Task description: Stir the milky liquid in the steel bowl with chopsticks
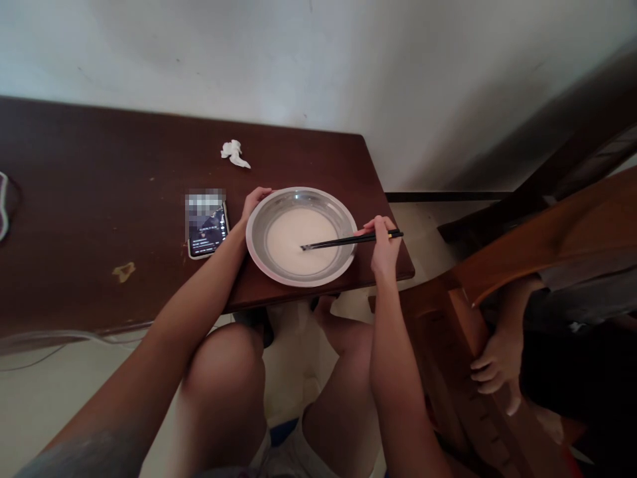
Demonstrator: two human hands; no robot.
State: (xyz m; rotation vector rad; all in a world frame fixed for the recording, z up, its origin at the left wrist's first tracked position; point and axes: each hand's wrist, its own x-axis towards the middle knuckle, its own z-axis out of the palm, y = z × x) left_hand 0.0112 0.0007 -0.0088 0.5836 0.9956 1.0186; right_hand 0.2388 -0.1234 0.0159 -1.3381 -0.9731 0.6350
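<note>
A dark brown wooden table (99, 219) runs along a pale wall, and toward its middle lies a flat black smartphone (208, 229) with a lit screen, face up. Farther back and a little to the right sits a small crumpled white tissue (234, 153), well apart from everything else. Just right of the phone, the left hand (253, 202) cups the far-left rim of a round, shallow stainless-steel bowl (259, 249); its grip is loosely curled against the metal, fingers resting on the outer edge, not closed around anything. The bowl stands near the right end of the table, close to the near edge, and holds a pool of thin white batter (293, 242) spread across its bottom. A pair of slim black chopsticks (338, 241) lies almost level across the right side of the bowl, tips dipped into the batter near its centre. The right hand (384, 242), just beyond the bowl's right rim, pinches the chopsticks near their far ends in a narrow, closed grip, thumb and fingers pressed together. At the far right, another person's hand (495, 368) rests on a brown wooden chair frame (448, 318).
</note>
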